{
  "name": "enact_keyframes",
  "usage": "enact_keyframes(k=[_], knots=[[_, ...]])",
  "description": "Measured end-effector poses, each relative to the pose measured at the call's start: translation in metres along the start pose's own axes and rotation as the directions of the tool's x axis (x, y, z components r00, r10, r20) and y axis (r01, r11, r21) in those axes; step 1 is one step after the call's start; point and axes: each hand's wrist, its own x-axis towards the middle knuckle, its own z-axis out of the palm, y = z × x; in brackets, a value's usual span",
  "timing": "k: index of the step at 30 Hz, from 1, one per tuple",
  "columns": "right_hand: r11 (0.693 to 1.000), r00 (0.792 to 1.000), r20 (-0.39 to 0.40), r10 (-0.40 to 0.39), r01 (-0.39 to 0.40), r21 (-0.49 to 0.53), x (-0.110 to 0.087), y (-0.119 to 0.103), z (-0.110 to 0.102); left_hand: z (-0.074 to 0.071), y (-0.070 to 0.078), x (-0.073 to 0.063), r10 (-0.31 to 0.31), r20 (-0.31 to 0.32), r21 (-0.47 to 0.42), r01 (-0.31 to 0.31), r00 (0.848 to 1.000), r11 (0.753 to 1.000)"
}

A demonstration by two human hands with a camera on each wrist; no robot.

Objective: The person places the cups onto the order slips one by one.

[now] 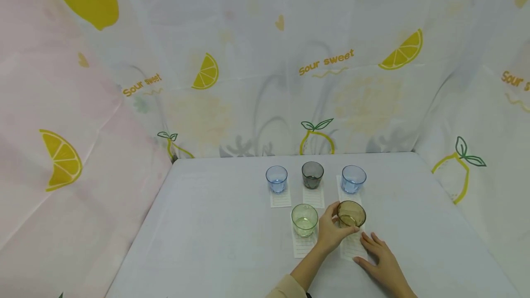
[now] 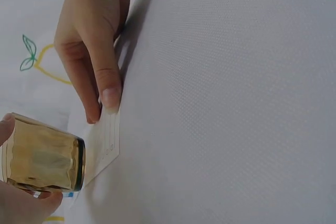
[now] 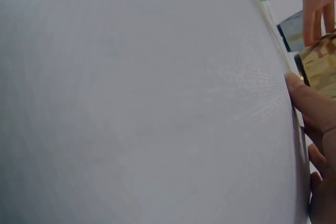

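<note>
My left hand (image 1: 330, 234) grips an amber glass (image 1: 351, 215) near its rim, thumb on the near side and fingers on the far side. In the left wrist view the upright glass (image 2: 44, 153) is close over a printed paper slip (image 2: 107, 137). My right hand (image 1: 385, 261) rests at the right edge of that slip (image 1: 353, 247), fingers spread and fairly straight, thumb at its lower end. The right wrist view has the right thumb (image 3: 310, 100) beside the amber glass (image 3: 321, 64). A green glass (image 1: 304, 220) stands left of my left hand.
Behind, a blue glass (image 1: 276, 179), a dark grey glass (image 1: 312, 175) and another blue glass (image 1: 353, 179) stand in a row on paper slips. The white table (image 1: 207, 229) meets lemon-printed cloth (image 1: 256, 82) at the back and sides.
</note>
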Motion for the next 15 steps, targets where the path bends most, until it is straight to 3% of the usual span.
enact_keyframes(k=[7,11,15], knots=[[0.999,0.998,-0.031,-0.048,0.048,0.007,-0.0007,-0.0003,0.0002,0.0027,-0.0074,-0.0025,-0.054,0.012,-0.057,0.054,0.998,0.997],[0.998,0.997,-0.041,-0.06,0.06,0.006,-0.0004,-0.0004,0.0,0.0038,-0.0098,-0.0029,-0.044,0.032,-0.079,0.047,0.999,0.996],[0.998,0.997,-0.049,-0.063,0.063,0.004,-0.0005,0.0001,0.0004,0.0032,-0.0109,-0.0045,-0.062,0.058,-0.037,0.064,0.996,0.997]])
